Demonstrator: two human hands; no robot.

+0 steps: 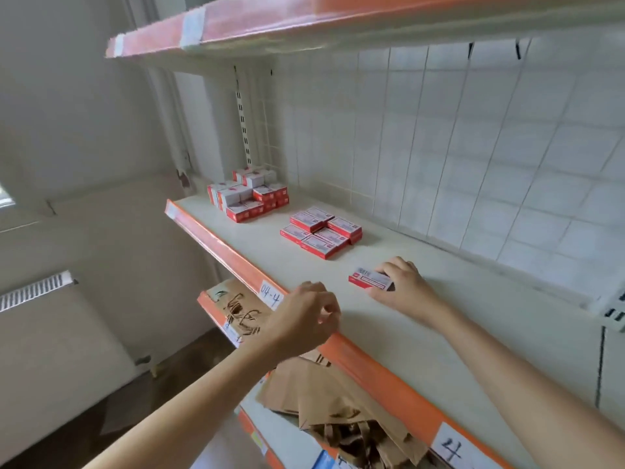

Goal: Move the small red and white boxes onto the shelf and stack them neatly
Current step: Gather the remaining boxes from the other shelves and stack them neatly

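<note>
Your right hand (402, 286) grips one red and white box (370, 281) lying on the shelf (422, 333), well back from its orange front edge (372, 363) | your left hand (304, 316) hangs loosely curled, holding nothing, over that edge | bare shelf between this box and the flat group (321, 233) of about five | far-left stack (248, 194), count unclear

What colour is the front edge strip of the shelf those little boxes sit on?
Orange, with white handwritten labels stuck on it. The shelf edge shows plainly in the head view, the only one.
</note>
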